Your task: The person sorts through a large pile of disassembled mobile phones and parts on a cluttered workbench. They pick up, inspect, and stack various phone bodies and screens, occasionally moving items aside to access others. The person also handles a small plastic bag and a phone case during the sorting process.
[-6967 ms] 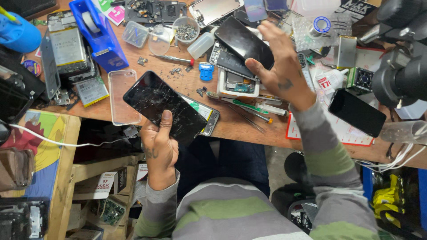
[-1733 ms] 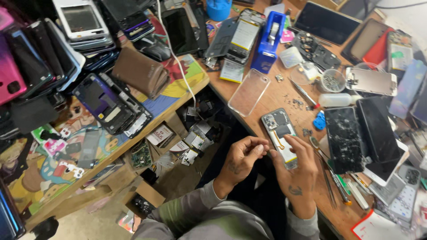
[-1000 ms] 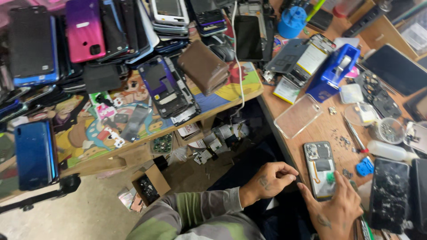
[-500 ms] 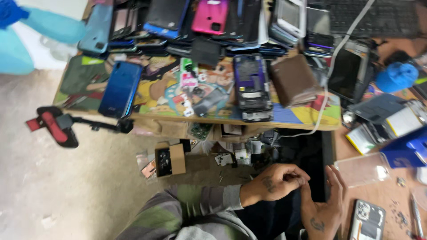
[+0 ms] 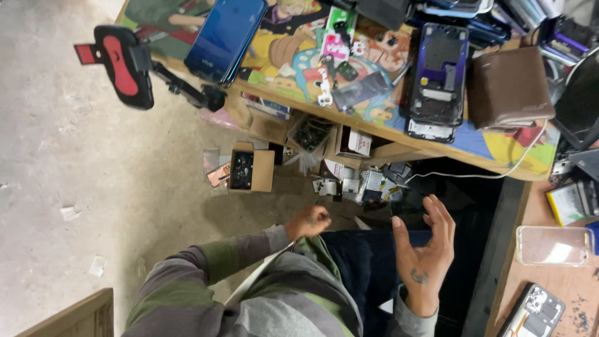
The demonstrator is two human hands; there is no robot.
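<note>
Both hands have come off the opened phone, which now lies on the bench right of my fingers. I see the left hand curled into an empty fist over the lap, the right hand raised beside it, fingers spread, holding nothing.

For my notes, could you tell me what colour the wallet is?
Brown wallet, clearest in the head view.

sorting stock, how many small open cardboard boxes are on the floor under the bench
1 in plain view: an open box of dark parts on the floor. More may be hidden among the clutter under the bench.
</note>
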